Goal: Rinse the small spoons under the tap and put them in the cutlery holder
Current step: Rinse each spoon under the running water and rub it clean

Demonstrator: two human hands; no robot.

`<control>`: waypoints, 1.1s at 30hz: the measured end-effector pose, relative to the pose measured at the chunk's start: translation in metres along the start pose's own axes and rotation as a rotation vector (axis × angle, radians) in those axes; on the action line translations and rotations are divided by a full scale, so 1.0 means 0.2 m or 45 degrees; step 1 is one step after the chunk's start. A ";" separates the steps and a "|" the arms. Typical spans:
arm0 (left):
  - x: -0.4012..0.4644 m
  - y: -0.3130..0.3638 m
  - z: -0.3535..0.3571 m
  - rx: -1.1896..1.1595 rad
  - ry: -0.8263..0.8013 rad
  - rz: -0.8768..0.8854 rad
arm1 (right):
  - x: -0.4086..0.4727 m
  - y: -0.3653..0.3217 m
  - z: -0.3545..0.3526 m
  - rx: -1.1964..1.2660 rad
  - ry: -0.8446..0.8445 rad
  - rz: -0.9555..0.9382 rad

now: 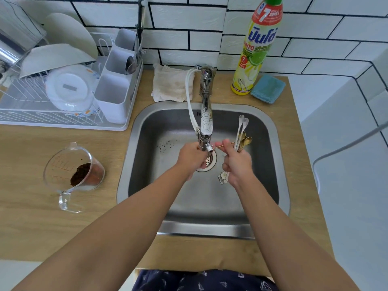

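While gripped, spoons above fingers.

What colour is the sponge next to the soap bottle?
The sponge is light blue, seen best in the head view.

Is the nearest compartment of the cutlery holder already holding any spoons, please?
No, the nearest compartment of the cutlery holder shows only bare white walls; the cutlery stands in compartments behind.

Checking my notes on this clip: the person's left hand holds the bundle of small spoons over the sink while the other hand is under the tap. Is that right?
Not quite. The head view shows the right hand gripping the bundle of small spoons over the sink, not the left. The left hand is the one under the tap.
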State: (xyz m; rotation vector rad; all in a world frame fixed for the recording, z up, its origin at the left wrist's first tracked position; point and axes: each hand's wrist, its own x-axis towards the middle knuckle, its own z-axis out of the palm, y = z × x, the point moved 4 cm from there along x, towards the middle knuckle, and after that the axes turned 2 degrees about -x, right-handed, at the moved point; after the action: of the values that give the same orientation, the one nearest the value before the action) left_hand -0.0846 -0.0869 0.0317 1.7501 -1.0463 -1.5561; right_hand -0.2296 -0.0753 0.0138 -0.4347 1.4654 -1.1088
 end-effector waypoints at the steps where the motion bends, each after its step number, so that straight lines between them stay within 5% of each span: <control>1: -0.01 0.01 -0.01 0.093 0.067 0.043 | -0.01 0.00 0.01 -0.009 -0.014 0.003; 10: -0.07 -0.06 -0.09 0.734 -0.148 0.430 | -0.07 0.00 0.06 -0.028 -0.014 -0.009; 15: -0.05 -0.09 -0.06 0.098 -0.206 -0.026 | -0.12 0.00 0.12 0.052 -0.014 -0.032; 20: -0.11 -0.11 -0.03 -0.414 -0.413 -0.133 | -0.12 0.01 0.12 0.013 -0.093 0.019; 33: -0.24 -0.24 -0.11 0.061 -0.127 0.094 | -0.15 0.09 0.15 -0.007 -0.400 0.310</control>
State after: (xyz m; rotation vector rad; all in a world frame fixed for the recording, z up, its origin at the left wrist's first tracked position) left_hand -0.0550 -0.0229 0.0207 1.6601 -1.1922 -1.5982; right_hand -0.1889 -0.0551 0.0210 -0.4022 1.2075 -0.8029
